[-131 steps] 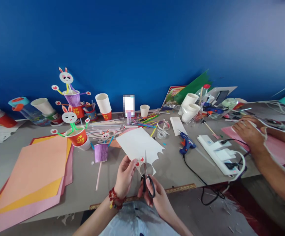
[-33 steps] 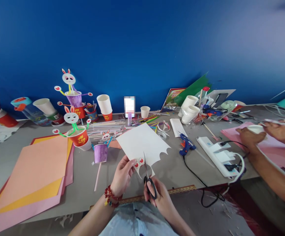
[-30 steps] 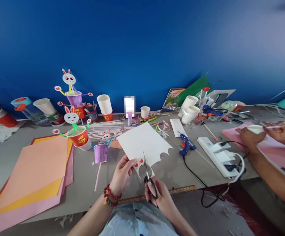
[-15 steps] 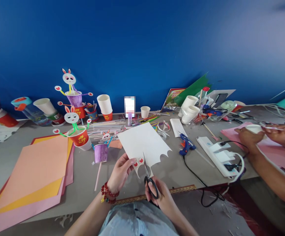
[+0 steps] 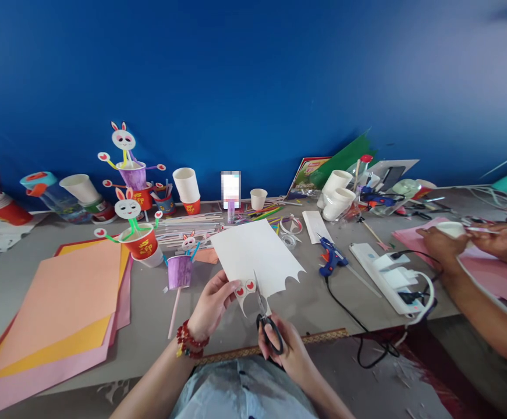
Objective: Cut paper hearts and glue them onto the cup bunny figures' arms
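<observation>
My left hand (image 5: pixel 213 299) pinches the near left edge of a white sheet of paper (image 5: pixel 255 247), thumb on top. Two small circles with red hearts (image 5: pixel 250 285) are drawn beside the thumb. Round bites are cut out of the sheet's near and right edges. In my right hand (image 5: pixel 286 340) is a pair of black-handled scissors (image 5: pixel 262 311), fingers through the loops. Their blades point away from me and lie at the paper just right of the hearts. How far the blades are apart is hard to see.
Coloured sheets (image 5: pixel 61 302) lie left, near paper-cup rabbits (image 5: pixel 137 241) and a purple cup (image 5: pixel 178 272). A blue glue gun (image 5: pixel 332 256) and a corded power strip (image 5: pixel 386 279) lie right. Beyond them, a co-worker's hands (image 5: pixel 445 241) hold a white cup and a thin tool.
My left hand has shifted very slightly left, and the paper has turned a little with it. The scissors stay almost in place. The co-worker's far hand has moved slightly left.
</observation>
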A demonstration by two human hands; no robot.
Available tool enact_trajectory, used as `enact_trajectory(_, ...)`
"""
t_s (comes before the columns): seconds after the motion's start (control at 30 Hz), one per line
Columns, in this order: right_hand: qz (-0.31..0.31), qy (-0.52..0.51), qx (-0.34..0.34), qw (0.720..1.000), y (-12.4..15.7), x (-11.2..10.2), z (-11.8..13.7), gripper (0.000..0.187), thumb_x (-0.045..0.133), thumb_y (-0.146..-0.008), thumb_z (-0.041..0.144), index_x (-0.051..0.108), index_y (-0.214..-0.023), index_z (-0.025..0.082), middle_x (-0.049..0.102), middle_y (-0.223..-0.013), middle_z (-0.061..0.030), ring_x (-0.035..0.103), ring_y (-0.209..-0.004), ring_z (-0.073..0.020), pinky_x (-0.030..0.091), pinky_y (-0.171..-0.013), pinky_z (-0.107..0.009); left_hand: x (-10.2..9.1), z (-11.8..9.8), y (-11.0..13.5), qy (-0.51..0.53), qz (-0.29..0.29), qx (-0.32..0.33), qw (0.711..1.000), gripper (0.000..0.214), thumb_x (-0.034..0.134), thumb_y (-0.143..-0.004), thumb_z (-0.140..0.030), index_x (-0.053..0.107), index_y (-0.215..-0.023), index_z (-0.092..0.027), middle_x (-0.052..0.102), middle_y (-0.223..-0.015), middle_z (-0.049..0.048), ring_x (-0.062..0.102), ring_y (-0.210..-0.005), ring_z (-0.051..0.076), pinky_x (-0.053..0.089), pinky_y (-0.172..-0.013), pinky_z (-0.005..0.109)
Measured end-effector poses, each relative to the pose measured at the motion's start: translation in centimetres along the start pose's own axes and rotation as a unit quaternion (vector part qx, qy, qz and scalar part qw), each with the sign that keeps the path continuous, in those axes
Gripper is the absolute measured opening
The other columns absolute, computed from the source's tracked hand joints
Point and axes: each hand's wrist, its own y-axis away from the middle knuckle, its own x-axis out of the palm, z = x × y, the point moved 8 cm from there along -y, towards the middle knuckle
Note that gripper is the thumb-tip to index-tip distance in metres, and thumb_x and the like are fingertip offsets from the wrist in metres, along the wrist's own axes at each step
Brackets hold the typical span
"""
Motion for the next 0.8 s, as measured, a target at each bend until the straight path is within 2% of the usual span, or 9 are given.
enact_trajectory(0.13,0.016,0.023,-0.017,0.999,-0.2,0.0,0.2,0.06,0.059,-0.078,0.079,0.042,-0.067,0.022,0.046,-0.05,0.005,0.033,-0.038,-0.0068,0.019,-0.039,-0.024,0.0,-0.3,0.0,-0.002,-0.002,-0.004,1.0,0.028,0.085,-0.07,-0.027,0.076,-0.095,-0.018,0.078,-0.092,0.0022,0.067,-0.073,0.01,0.053,-0.072,0.019)
enact_trajectory(0.27,0.023,0.048,-0.033,0.998,-0.3,-0.1,0.5,0.059,0.056,-0.081,0.078,0.039,-0.068,0.023,0.046,-0.051,0.0049,0.034,-0.038,-0.0071,0.021,-0.039,-0.024,0.0,-0.5,0.1,-0.012,-0.002,-0.017,1.0,0.034,0.086,-0.069,-0.03,0.075,-0.098,-0.018,0.079,-0.096,0.0041,0.069,-0.08,0.013,0.055,-0.079,0.024)
enact_trajectory(0.63,0.019,0.091,-0.072,0.993,0.1,-0.3,1.5,0.056,0.051,-0.088,0.073,0.039,-0.066,0.023,0.046,-0.049,0.0039,0.038,-0.041,-0.0099,0.026,-0.044,-0.028,0.5,-1.3,0.0,-0.038,0.048,-0.02,0.998,0.031,0.081,-0.076,-0.03,0.074,-0.104,-0.02,0.078,-0.104,0.0048,0.071,-0.091,0.016,0.054,-0.085,0.026)
enact_trajectory(0.8,0.026,0.084,-0.067,0.994,0.1,-0.2,1.7,0.056,0.053,-0.086,0.074,0.04,-0.067,0.023,0.045,-0.051,0.0055,0.037,-0.041,-0.0088,0.026,-0.045,-0.027,0.1,-1.4,-0.1,-0.069,0.044,-0.021,0.996,0.032,0.08,-0.078,-0.031,0.073,-0.107,-0.02,0.077,-0.096,0.0041,0.07,-0.088,0.016,0.052,-0.083,0.027)
